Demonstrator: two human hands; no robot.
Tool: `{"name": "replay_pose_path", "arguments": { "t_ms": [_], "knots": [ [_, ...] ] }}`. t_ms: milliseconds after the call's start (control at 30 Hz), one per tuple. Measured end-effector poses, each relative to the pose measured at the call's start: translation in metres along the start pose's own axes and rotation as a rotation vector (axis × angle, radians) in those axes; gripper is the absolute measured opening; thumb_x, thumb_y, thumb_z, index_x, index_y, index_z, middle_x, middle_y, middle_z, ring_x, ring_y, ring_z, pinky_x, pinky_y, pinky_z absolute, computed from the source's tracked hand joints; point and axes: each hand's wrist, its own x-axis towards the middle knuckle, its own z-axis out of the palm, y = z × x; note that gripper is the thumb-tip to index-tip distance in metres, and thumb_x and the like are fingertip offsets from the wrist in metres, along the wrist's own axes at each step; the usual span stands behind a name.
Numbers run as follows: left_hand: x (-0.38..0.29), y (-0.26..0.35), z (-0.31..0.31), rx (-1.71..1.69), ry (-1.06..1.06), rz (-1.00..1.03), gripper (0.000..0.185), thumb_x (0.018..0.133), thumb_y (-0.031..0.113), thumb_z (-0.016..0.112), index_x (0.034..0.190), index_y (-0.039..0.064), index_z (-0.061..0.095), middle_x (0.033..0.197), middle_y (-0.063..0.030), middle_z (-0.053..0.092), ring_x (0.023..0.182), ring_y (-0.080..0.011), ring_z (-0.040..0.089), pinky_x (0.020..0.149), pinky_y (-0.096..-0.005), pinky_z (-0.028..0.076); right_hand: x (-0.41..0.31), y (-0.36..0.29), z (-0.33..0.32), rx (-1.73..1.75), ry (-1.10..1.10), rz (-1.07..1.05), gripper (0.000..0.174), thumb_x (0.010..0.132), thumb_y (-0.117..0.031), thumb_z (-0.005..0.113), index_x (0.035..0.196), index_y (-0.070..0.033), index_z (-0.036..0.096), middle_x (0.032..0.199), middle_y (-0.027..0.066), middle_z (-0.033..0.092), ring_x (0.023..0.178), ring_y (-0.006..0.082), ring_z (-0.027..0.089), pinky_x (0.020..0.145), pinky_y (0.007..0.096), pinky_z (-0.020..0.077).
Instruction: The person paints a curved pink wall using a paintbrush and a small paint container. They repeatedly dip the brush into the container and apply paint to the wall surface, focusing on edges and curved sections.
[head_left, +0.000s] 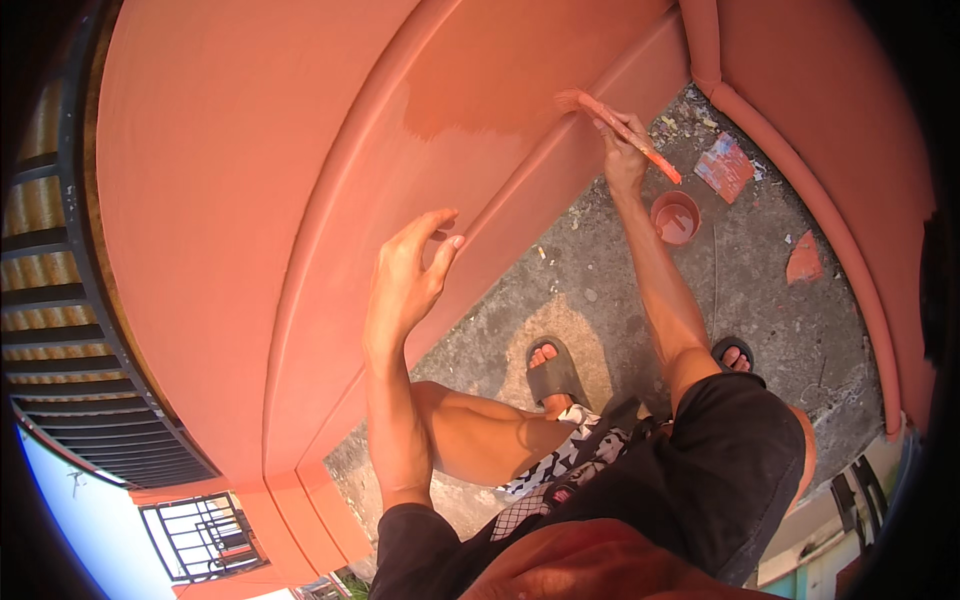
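Observation:
My right hand (624, 154) grips a paintbrush (619, 127) whose handle is smeared with salmon paint. Its bristles touch the painted wall (480, 172) just above a raised ledge (517, 176). Around and above the bristles spreads a darker orange patch (480, 90) with a ragged lower edge, which looks like wet paint. My left hand (411, 266) holds nothing; thumb and fingers are curved apart, close to the wall and the ledge. Below my right wrist, a small paint pot (676, 217) with salmon paint inside stands on the concrete floor (480, 330).
A salmon pipe (810, 180) runs along the right-hand wall. Paint-stained scraps (724, 166) and a smaller piece (805, 259) lie on the floor, with paint flakes near the corner. My sandaled foot (553, 367) stands near the wall. A dark metal grille (67, 300) borders the left.

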Motion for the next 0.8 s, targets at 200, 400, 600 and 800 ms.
{"name": "replay_pose_path", "arguments": {
  "t_ms": [200,400,600,800],
  "knots": [
    [0.0,0.001,-0.001,0.016,0.013,-0.03,0.029,0.097,0.011,0.074,0.125,0.001,0.073,0.111,-0.015,0.078,0.104,-0.0292,0.074,0.092,-0.0409,0.057,0.008,0.002,0.007,-0.009,0.144,-0.191,0.015,0.1,-0.002,0.074,0.113,0.003,0.07,0.118,0.0127,0.075,0.112,0.0195,0.07,0.097,0.0329,0.0566],
    [0.005,0.005,0.002,-0.009,-0.026,-0.06,0.03,0.098,0.012,0.074,0.125,0.002,0.072,0.113,-0.0142,0.078,0.105,-0.0287,0.074,0.092,-0.0408,0.057,-0.086,-0.015,0.03,-0.029,-0.338,-0.148,0.016,0.097,0.014,0.064,0.109,0.006,0.068,0.129,0.0175,0.072,0.126,0.0276,0.068,0.106,0.0412,0.0583],
    [0.002,0.002,0.003,-0.014,-0.013,-0.026,0.032,0.099,0.021,0.074,0.125,0.002,0.072,0.112,-0.0189,0.077,0.105,-0.0348,0.074,0.091,-0.0438,0.057,0.003,-0.021,0.013,0.106,-0.267,0.003,0.013,0.098,-0.005,0.077,0.109,0.0,0.073,0.114,0.0123,0.077,0.113,0.02,0.071,0.1,0.0324,0.0567],
    [-0.003,0.002,-0.002,0.014,-0.004,-0.012,0.031,0.099,0.019,0.073,0.125,0.002,0.072,0.113,-0.0193,0.076,0.106,-0.0343,0.074,0.091,-0.0442,0.057,0.065,-0.024,0.009,0.003,0.209,-0.214,0.017,0.097,-0.006,0.079,0.109,0.002,0.071,0.11,0.0103,0.074,0.101,0.0173,0.069,0.091,0.0324,0.0566]
  ]
}}
